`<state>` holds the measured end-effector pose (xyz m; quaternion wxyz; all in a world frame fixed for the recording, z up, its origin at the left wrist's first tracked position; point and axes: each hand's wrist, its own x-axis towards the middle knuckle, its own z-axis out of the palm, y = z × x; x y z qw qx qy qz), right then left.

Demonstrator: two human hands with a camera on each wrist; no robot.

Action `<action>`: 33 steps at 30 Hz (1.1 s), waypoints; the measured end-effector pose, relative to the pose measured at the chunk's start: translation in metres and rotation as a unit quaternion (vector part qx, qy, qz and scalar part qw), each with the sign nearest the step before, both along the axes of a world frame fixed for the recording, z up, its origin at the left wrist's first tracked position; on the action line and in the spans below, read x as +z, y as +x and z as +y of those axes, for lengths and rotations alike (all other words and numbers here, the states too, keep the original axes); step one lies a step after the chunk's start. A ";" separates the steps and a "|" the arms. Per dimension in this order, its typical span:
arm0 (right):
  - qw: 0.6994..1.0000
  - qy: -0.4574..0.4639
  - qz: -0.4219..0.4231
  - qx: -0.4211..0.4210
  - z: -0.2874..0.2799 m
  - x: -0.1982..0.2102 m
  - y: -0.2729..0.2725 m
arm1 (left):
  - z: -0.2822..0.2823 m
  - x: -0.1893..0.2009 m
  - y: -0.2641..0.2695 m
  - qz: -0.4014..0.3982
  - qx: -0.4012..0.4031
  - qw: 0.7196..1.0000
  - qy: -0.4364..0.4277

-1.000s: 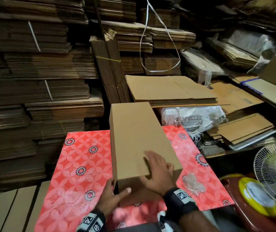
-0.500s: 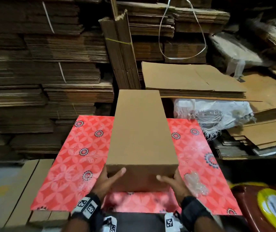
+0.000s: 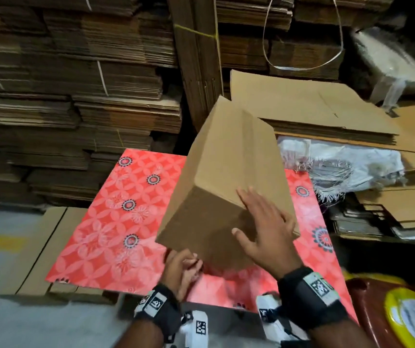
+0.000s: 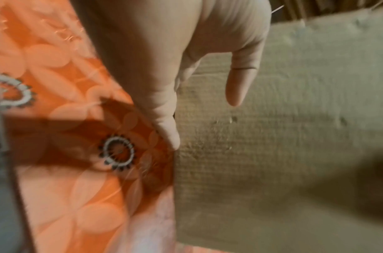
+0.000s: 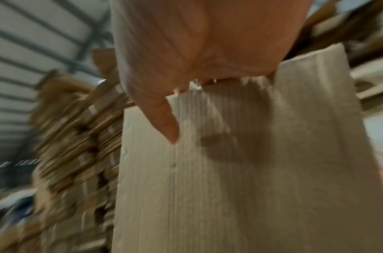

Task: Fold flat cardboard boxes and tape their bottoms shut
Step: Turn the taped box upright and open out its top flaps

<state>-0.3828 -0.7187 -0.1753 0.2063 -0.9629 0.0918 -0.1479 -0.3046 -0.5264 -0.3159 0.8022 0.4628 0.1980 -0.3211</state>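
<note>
Box (image 3: 229, 172) is up off the red patterned mat (image 3: 116, 222), tilted, near end low toward me and far end raised toward the cardboard stacks (image 3: 75, 96). My right hand (image 3: 266, 229) lies flat on it, fingers straight and spread across the near upper corner, thumb on the shaded end face; right wrist view shows the palm pressed on the board (image 5: 240, 171), nothing curled round. My left hand (image 3: 182, 268) is under the low near corner; left wrist view has the thumb (image 4: 238, 82) lying on the cardboard face (image 4: 272, 154) and a finger along its edge, the rest hidden, so can't tell if it's gripping or just propping. Both wrist views heavily blurred. Flat sheets (image 3: 309, 114) piled behind the box on the right, white woven sacking (image 3: 339, 162) under them. Yellow-rimmed round thing (image 3: 412, 320) at bottom right, too cropped to identify
</note>
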 end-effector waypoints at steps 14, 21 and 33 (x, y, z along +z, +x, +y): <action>0.969 -0.193 0.137 0.076 0.042 -0.049 0.030 | 0.016 -0.021 -0.007 -0.132 -0.127 0.942 0.280; 0.968 -0.205 0.130 0.068 0.041 -0.055 0.038 | 0.041 0.100 0.029 -0.441 0.093 0.833 0.322; 0.974 -0.196 0.092 0.058 0.004 -0.043 0.062 | 0.018 0.086 0.076 -0.652 -0.259 0.491 0.516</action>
